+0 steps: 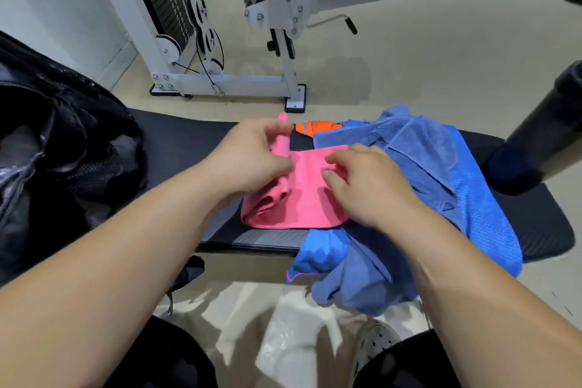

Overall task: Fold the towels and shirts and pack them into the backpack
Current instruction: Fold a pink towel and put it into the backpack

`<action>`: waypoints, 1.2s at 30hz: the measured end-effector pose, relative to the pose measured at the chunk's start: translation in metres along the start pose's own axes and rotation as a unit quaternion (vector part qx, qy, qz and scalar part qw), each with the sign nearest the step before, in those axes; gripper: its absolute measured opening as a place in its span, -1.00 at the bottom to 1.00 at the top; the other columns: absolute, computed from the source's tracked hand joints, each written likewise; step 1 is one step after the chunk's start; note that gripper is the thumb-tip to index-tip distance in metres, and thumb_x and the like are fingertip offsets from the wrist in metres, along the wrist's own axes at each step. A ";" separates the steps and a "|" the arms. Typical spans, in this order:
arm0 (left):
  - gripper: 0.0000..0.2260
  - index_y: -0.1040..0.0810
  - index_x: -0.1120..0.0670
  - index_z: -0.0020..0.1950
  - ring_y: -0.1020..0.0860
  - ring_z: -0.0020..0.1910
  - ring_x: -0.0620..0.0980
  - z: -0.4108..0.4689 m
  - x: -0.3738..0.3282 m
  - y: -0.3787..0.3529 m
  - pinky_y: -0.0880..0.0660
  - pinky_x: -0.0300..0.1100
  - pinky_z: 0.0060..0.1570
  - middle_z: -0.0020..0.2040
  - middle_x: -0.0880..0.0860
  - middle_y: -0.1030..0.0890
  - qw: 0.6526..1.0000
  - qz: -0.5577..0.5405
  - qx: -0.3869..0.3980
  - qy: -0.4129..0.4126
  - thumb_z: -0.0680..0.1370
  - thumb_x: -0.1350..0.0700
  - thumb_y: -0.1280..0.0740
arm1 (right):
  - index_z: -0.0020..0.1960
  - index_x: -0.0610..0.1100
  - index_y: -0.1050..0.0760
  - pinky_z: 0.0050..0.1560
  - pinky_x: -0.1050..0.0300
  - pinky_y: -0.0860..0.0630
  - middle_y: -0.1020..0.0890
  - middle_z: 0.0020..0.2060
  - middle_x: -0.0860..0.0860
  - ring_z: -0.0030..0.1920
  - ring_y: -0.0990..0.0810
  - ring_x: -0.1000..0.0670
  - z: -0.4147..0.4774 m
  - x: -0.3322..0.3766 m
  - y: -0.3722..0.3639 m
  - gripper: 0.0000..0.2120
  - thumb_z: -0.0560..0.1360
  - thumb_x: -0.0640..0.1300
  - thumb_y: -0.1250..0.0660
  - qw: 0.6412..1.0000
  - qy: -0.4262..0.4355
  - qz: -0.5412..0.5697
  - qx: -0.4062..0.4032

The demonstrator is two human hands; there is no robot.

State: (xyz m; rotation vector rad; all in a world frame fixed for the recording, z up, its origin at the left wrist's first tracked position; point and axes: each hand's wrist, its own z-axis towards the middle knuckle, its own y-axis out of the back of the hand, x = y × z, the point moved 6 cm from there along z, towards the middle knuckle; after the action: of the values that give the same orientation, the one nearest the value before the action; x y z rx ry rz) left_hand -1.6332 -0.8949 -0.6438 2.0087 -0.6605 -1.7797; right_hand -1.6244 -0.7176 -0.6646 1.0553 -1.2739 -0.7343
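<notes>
A person sits at a black gym bench with both bare arms stretched over it. A pink towel lies in the middle of the bench, close to the near edge. It is partly folded, and its left side is bunched into a roll.

The left hand holds that rolled part. Its fingers and thumb curl round the pink cloth, and one end of the roll pokes up past the fingertips toward the far edge.

The right hand rests on the right side of the pink towel. Its fingers are bent and the tips touch the cloth. I cannot tell if it pinches the towel or only presses on it.

A blue towel lies just beside the pink one, on the right part of the bench. A bright blue shirt is heaped with it, and both hang over the near edge. A bit of orange cloth peeks out at the far edge, behind the blue towel.

The black backpack sits at the left end of the bench, and its top gapes open.

A white weight machine with a black padded seat stands on the pale floor behind the bench.
</notes>
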 end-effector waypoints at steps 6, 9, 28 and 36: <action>-0.44 -0.54 0.05 0.40 -0.55 0.28 -0.07 0.017 -0.021 -0.063 -0.41 -0.22 0.33 0.32 -0.02 -0.59 0.994 0.108 0.008 -0.031 0.40 0.19 -0.50 | 0.09 -0.03 -0.58 -0.01 0.01 -0.49 -0.66 0.07 -0.05 0.13 -0.56 -0.18 0.005 -0.023 0.001 -0.78 0.58 -0.16 -0.18 0.997 -0.024 0.035 0.063; -0.48 -0.52 0.06 0.43 -0.54 0.31 -0.09 0.015 -0.021 -0.081 -0.37 -0.38 0.24 0.36 -0.02 -0.57 0.996 0.075 0.035 -0.037 0.47 0.12 -0.50 | 0.09 -0.08 -0.51 -0.03 0.02 -0.44 -0.62 0.07 -0.05 0.12 -0.56 -0.16 0.009 -0.033 0.006 -0.81 0.56 -0.19 -0.15 0.992 -0.053 0.100 0.063; -0.20 0.23 -0.18 0.63 0.25 0.61 0.19 0.004 0.033 -0.116 0.27 0.34 0.49 0.65 0.01 0.26 0.906 0.413 0.061 -0.073 0.47 -0.50 0.17 | 0.25 0.01 -0.58 0.04 0.01 -0.47 -0.61 0.14 -0.03 0.18 -0.53 -0.15 0.015 -0.026 0.021 -0.69 0.59 0.00 -0.18 0.999 -0.027 -0.002 -0.047; -0.13 0.24 -0.21 0.61 0.26 0.62 0.11 -0.004 0.052 -0.085 0.23 0.32 0.51 0.64 -0.04 0.29 0.885 0.446 0.089 -0.101 0.38 -0.56 0.20 | 0.57 0.12 -0.17 0.38 -0.18 -0.37 -0.33 0.49 0.00 0.45 -0.33 -0.14 0.024 -0.022 -0.012 -0.45 0.62 0.18 -0.16 0.998 0.023 0.037 0.039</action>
State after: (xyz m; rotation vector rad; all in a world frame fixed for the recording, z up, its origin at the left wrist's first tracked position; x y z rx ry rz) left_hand -1.6162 -0.8556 -0.7335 1.2363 -1.5487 -1.3579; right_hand -1.6510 -0.7073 -0.6850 1.0756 -1.3042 -0.6058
